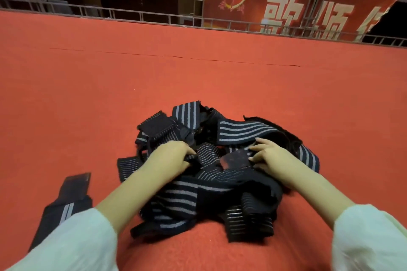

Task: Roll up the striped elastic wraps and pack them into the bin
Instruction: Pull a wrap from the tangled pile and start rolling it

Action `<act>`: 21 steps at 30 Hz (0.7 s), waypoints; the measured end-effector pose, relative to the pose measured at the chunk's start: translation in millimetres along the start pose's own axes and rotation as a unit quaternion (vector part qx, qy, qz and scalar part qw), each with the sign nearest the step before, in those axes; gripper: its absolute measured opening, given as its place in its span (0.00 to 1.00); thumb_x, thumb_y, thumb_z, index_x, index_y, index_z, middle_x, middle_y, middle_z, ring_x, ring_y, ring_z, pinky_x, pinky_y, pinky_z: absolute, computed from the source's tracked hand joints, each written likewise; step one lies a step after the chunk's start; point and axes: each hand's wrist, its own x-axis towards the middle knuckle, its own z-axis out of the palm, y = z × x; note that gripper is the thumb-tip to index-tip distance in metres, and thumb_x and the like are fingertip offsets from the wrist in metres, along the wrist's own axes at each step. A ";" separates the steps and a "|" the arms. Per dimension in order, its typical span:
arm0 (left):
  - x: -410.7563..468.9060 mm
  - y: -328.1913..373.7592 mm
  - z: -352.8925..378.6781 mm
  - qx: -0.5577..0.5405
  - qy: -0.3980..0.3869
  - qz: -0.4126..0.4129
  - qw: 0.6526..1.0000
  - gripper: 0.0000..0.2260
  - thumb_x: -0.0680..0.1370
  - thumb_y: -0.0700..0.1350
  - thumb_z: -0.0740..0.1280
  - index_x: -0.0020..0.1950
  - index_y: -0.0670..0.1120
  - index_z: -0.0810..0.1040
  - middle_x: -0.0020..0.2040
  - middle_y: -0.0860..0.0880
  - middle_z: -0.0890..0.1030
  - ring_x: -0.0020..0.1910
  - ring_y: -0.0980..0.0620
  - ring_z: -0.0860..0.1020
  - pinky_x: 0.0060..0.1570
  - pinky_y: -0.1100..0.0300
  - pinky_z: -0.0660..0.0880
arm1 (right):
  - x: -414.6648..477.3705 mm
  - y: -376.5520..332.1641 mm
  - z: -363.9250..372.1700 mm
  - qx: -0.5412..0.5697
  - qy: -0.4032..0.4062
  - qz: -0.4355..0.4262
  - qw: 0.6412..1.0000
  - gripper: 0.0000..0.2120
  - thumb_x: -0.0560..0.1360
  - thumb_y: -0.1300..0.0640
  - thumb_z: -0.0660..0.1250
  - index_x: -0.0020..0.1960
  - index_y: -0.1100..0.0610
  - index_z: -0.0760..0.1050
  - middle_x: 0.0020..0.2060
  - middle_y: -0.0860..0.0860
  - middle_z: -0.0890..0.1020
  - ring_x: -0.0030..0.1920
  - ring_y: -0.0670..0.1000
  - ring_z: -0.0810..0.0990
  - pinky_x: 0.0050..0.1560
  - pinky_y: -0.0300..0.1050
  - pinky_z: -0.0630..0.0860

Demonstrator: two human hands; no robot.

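**Both hands down in the tangle**

Left hand [171, 156] is buried in it, fingers curled over and down round a fold of striped band near the middle of the heap. That one has a proper hold. Right hand [273, 158] is on the other side, fingers bent and spread across a dark fuzzy fastening patch [235, 160]. Whether they have pinched anything or are only pressing on it I cannot tell, because the tips sink into the fabric.

The task's stuff is right under me: the pile of striped wraps [185, 200] lies loose on the red carpet [198, 72], between my forearms and just beyond them. It is black elastic with pale grey stripes, looped and crossed over itself — nothing rolled. One long band arcs over the far side of the heap, just beyond my right fingers. A couple of ribbed end tabs poke out at the near edge.

One stray wrap [66, 202] lies off to my left, apart from the heap, stretched flat on the carpet with its near end slipping under my left sleeve [77, 244]. Both cuffs are white and loose, and the right sleeve [370, 237] is at the frame's edge.

Far side of the carpet — a metal truss rail [154, 15], and behind it a red banner [286, 6] with big pale characters
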 end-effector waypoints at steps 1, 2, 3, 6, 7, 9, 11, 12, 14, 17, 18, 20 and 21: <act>-2.1 -7.9 -3.0 0.005 0.019 0.001 1.000 0.18 0.76 0.42 0.66 0.64 0.57 0.78 0.65 0.53 0.77 0.65 0.50 0.74 0.65 0.56 0.70 | -3.1 7.0 3.0 -0.016 0.039 -0.014 0.999 0.11 0.72 0.61 0.69 0.54 0.61 0.82 0.63 0.59 0.77 0.71 0.65 0.66 0.71 0.42 0.59; -5.5 -16.2 -7.2 0.012 0.030 0.000 0.999 0.19 0.76 0.39 0.65 0.63 0.57 0.79 0.63 0.53 0.79 0.63 0.50 0.76 0.63 0.57 0.70 | -3.9 14.4 6.2 -0.010 0.085 -0.014 0.996 0.08 0.65 0.63 0.71 0.43 0.63 0.84 0.53 0.63 0.82 0.61 0.72 0.75 0.64 0.48 0.70; -9.6 -26.7 -11.3 0.021 0.039 -0.003 0.999 0.21 0.75 0.36 0.64 0.62 0.57 0.79 0.62 0.53 0.80 0.63 0.49 0.76 0.63 0.58 0.71 | -3.3 22.6 10.8 -0.011 0.123 -0.039 0.992 0.06 0.58 0.63 0.71 0.35 0.62 0.83 0.42 0.64 0.84 0.49 0.72 0.80 0.52 0.44 0.76; -18.6 -65.4 -17.5 0.047 0.065 -0.004 0.997 0.21 0.72 0.33 0.63 0.58 0.54 0.81 0.59 0.53 0.81 0.60 0.48 0.78 0.57 0.58 0.73 | -8.1 41.0 2.0 -0.051 0.119 -0.071 0.989 0.08 0.49 0.67 0.77 0.27 0.60 0.81 0.33 0.62 0.83 0.35 0.66 0.84 0.37 0.46 0.78; -21.2 -79.0 -16.5 0.055 0.067 -0.004 0.996 0.20 0.71 0.33 0.64 0.56 0.53 0.82 0.57 0.54 0.82 0.58 0.48 0.78 0.55 0.57 0.73 | -10.4 45.3 -3.3 -0.058 0.119 -0.057 0.990 0.13 0.46 0.70 0.80 0.28 0.60 0.82 0.34 0.62 0.84 0.36 0.67 0.84 0.36 0.49 0.80; -26.5 -98.4 -11.4 0.057 0.068 -0.004 0.996 0.19 0.70 0.33 0.66 0.53 0.53 0.83 0.55 0.55 0.82 0.56 0.49 0.79 0.53 0.56 0.75 | -19.6 39.6 -15.8 -0.058 0.082 -0.005 0.995 0.17 0.51 0.72 0.81 0.38 0.61 0.85 0.45 0.65 0.84 0.49 0.69 0.82 0.54 0.55 0.75; -29.8 -105.9 -4.0 0.046 0.069 -0.019 0.996 0.19 0.70 0.34 0.67 0.54 0.55 0.82 0.57 0.57 0.81 0.57 0.50 0.79 0.53 0.55 0.75 | -26.2 31.9 -22.4 -0.063 0.042 0.035 0.997 0.15 0.72 0.65 0.71 0.59 0.58 0.80 0.65 0.58 0.76 0.71 0.60 0.69 0.70 0.39 0.55; -29.9 -106.7 -1.2 0.039 0.071 -0.029 0.996 0.19 0.71 0.35 0.67 0.56 0.55 0.82 0.59 0.57 0.80 0.59 0.50 0.78 0.55 0.54 0.75 | -29.0 28.3 -25.1 -0.050 0.012 0.038 0.998 0.16 0.77 0.60 0.66 0.65 0.55 0.77 0.70 0.53 0.71 0.75 0.54 0.62 0.70 0.34 0.50; -28.2 -105.9 0.2 0.025 0.051 -0.048 0.997 0.20 0.72 0.38 0.67 0.60 0.57 0.80 0.63 0.58 0.78 0.63 0.53 0.75 0.60 0.54 0.73 | -28.7 19.2 -33.5 0.028 0.024 0.055 0.998 0.14 0.78 0.56 0.65 0.62 0.54 0.78 0.70 0.51 0.71 0.73 0.50 0.64 0.68 0.33 0.54; -25.2 -97.3 -9.9 -0.009 -0.065 -0.035 0.997 0.21 0.74 0.42 0.67 0.66 0.55 0.75 0.67 0.56 0.75 0.65 0.55 0.73 0.66 0.58 0.69 | -23.0 -5.7 -54.5 0.121 0.117 0.055 0.984 0.10 0.77 0.56 0.67 0.57 0.55 0.82 0.65 0.52 0.75 0.64 0.50 0.74 0.62 0.34 0.63; -24.8 -90.7 -17.2 -0.017 -0.103 -0.031 0.994 0.21 0.74 0.42 0.67 0.67 0.53 0.75 0.67 0.56 0.76 0.65 0.56 0.73 0.66 0.60 0.68 | -17.2 -13.2 -58.3 0.133 0.132 0.044 0.981 0.11 0.77 0.55 0.67 0.59 0.54 0.80 0.65 0.51 0.75 0.64 0.49 0.73 0.64 0.37 0.64; -22.5 -74.9 -34.9 -0.025 -0.105 -0.017 0.994 0.20 0.74 0.41 0.66 0.65 0.52 0.77 0.65 0.55 0.77 0.63 0.56 0.75 0.65 0.62 0.68 | -1.0 -28.8 -64.6 0.155 0.130 0.018 0.979 0.16 0.77 0.54 0.66 0.64 0.53 0.76 0.66 0.49 0.73 0.66 0.48 0.71 0.66 0.39 0.63; -18.1 -66.8 -42.5 -0.027 -0.067 -0.009 0.997 0.19 0.74 0.39 0.65 0.64 0.51 0.78 0.64 0.53 0.77 0.63 0.54 0.75 0.64 0.62 0.68 | 10.1 -33.4 -66.3 0.155 0.121 0.012 0.980 0.19 0.77 0.53 0.66 0.67 0.54 0.72 0.67 0.49 0.72 0.67 0.49 0.70 0.66 0.38 0.62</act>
